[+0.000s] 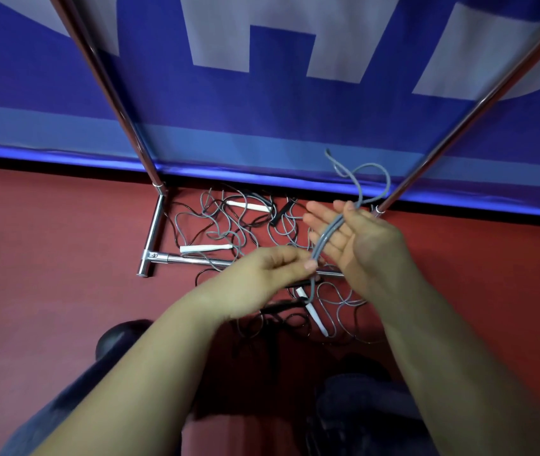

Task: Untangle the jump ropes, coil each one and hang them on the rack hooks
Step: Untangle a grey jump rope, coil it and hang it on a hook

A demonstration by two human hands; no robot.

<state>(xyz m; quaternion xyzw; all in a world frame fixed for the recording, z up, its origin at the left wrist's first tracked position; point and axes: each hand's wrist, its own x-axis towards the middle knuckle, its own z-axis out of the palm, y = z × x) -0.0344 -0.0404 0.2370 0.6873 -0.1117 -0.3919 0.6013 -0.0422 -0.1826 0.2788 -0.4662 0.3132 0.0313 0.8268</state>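
At the far left a chrome rack (154,225) stands on the red floor (48,245), its left upright slanting up out of view and its foot bar running along the floor toward the middle. Just right of that foot lies a tangle of jump ropes (229,225), thin grey and black cords looped over one another, with 2 white handles (206,248) showing among them, one near the wall and one just above the foot bar, and a black handle (282,210) farther right. The left hand (262,278) reaches in over the foot bar and hides part of the tangle; its thumb and forefinger pinch a grey rope (323,245) where several strands run together. Below that pinch 1 strand drops to more loops on the floor, where a third white handle (314,315) lies partly under the wrist. The right hand (357,238) is held palm up with fingers straight and spread, gripping nothing, and the bundled strands of the grey rope lie across its palm; past the fingertips the rope rises in a loose loop with a free end sticking up. Right of this hand the rack's second upright slants up to the corner. Behind everything hangs a blue banner (262,110) with large pale letters. At the bottom, dark trouser legs and a dark shoe show.
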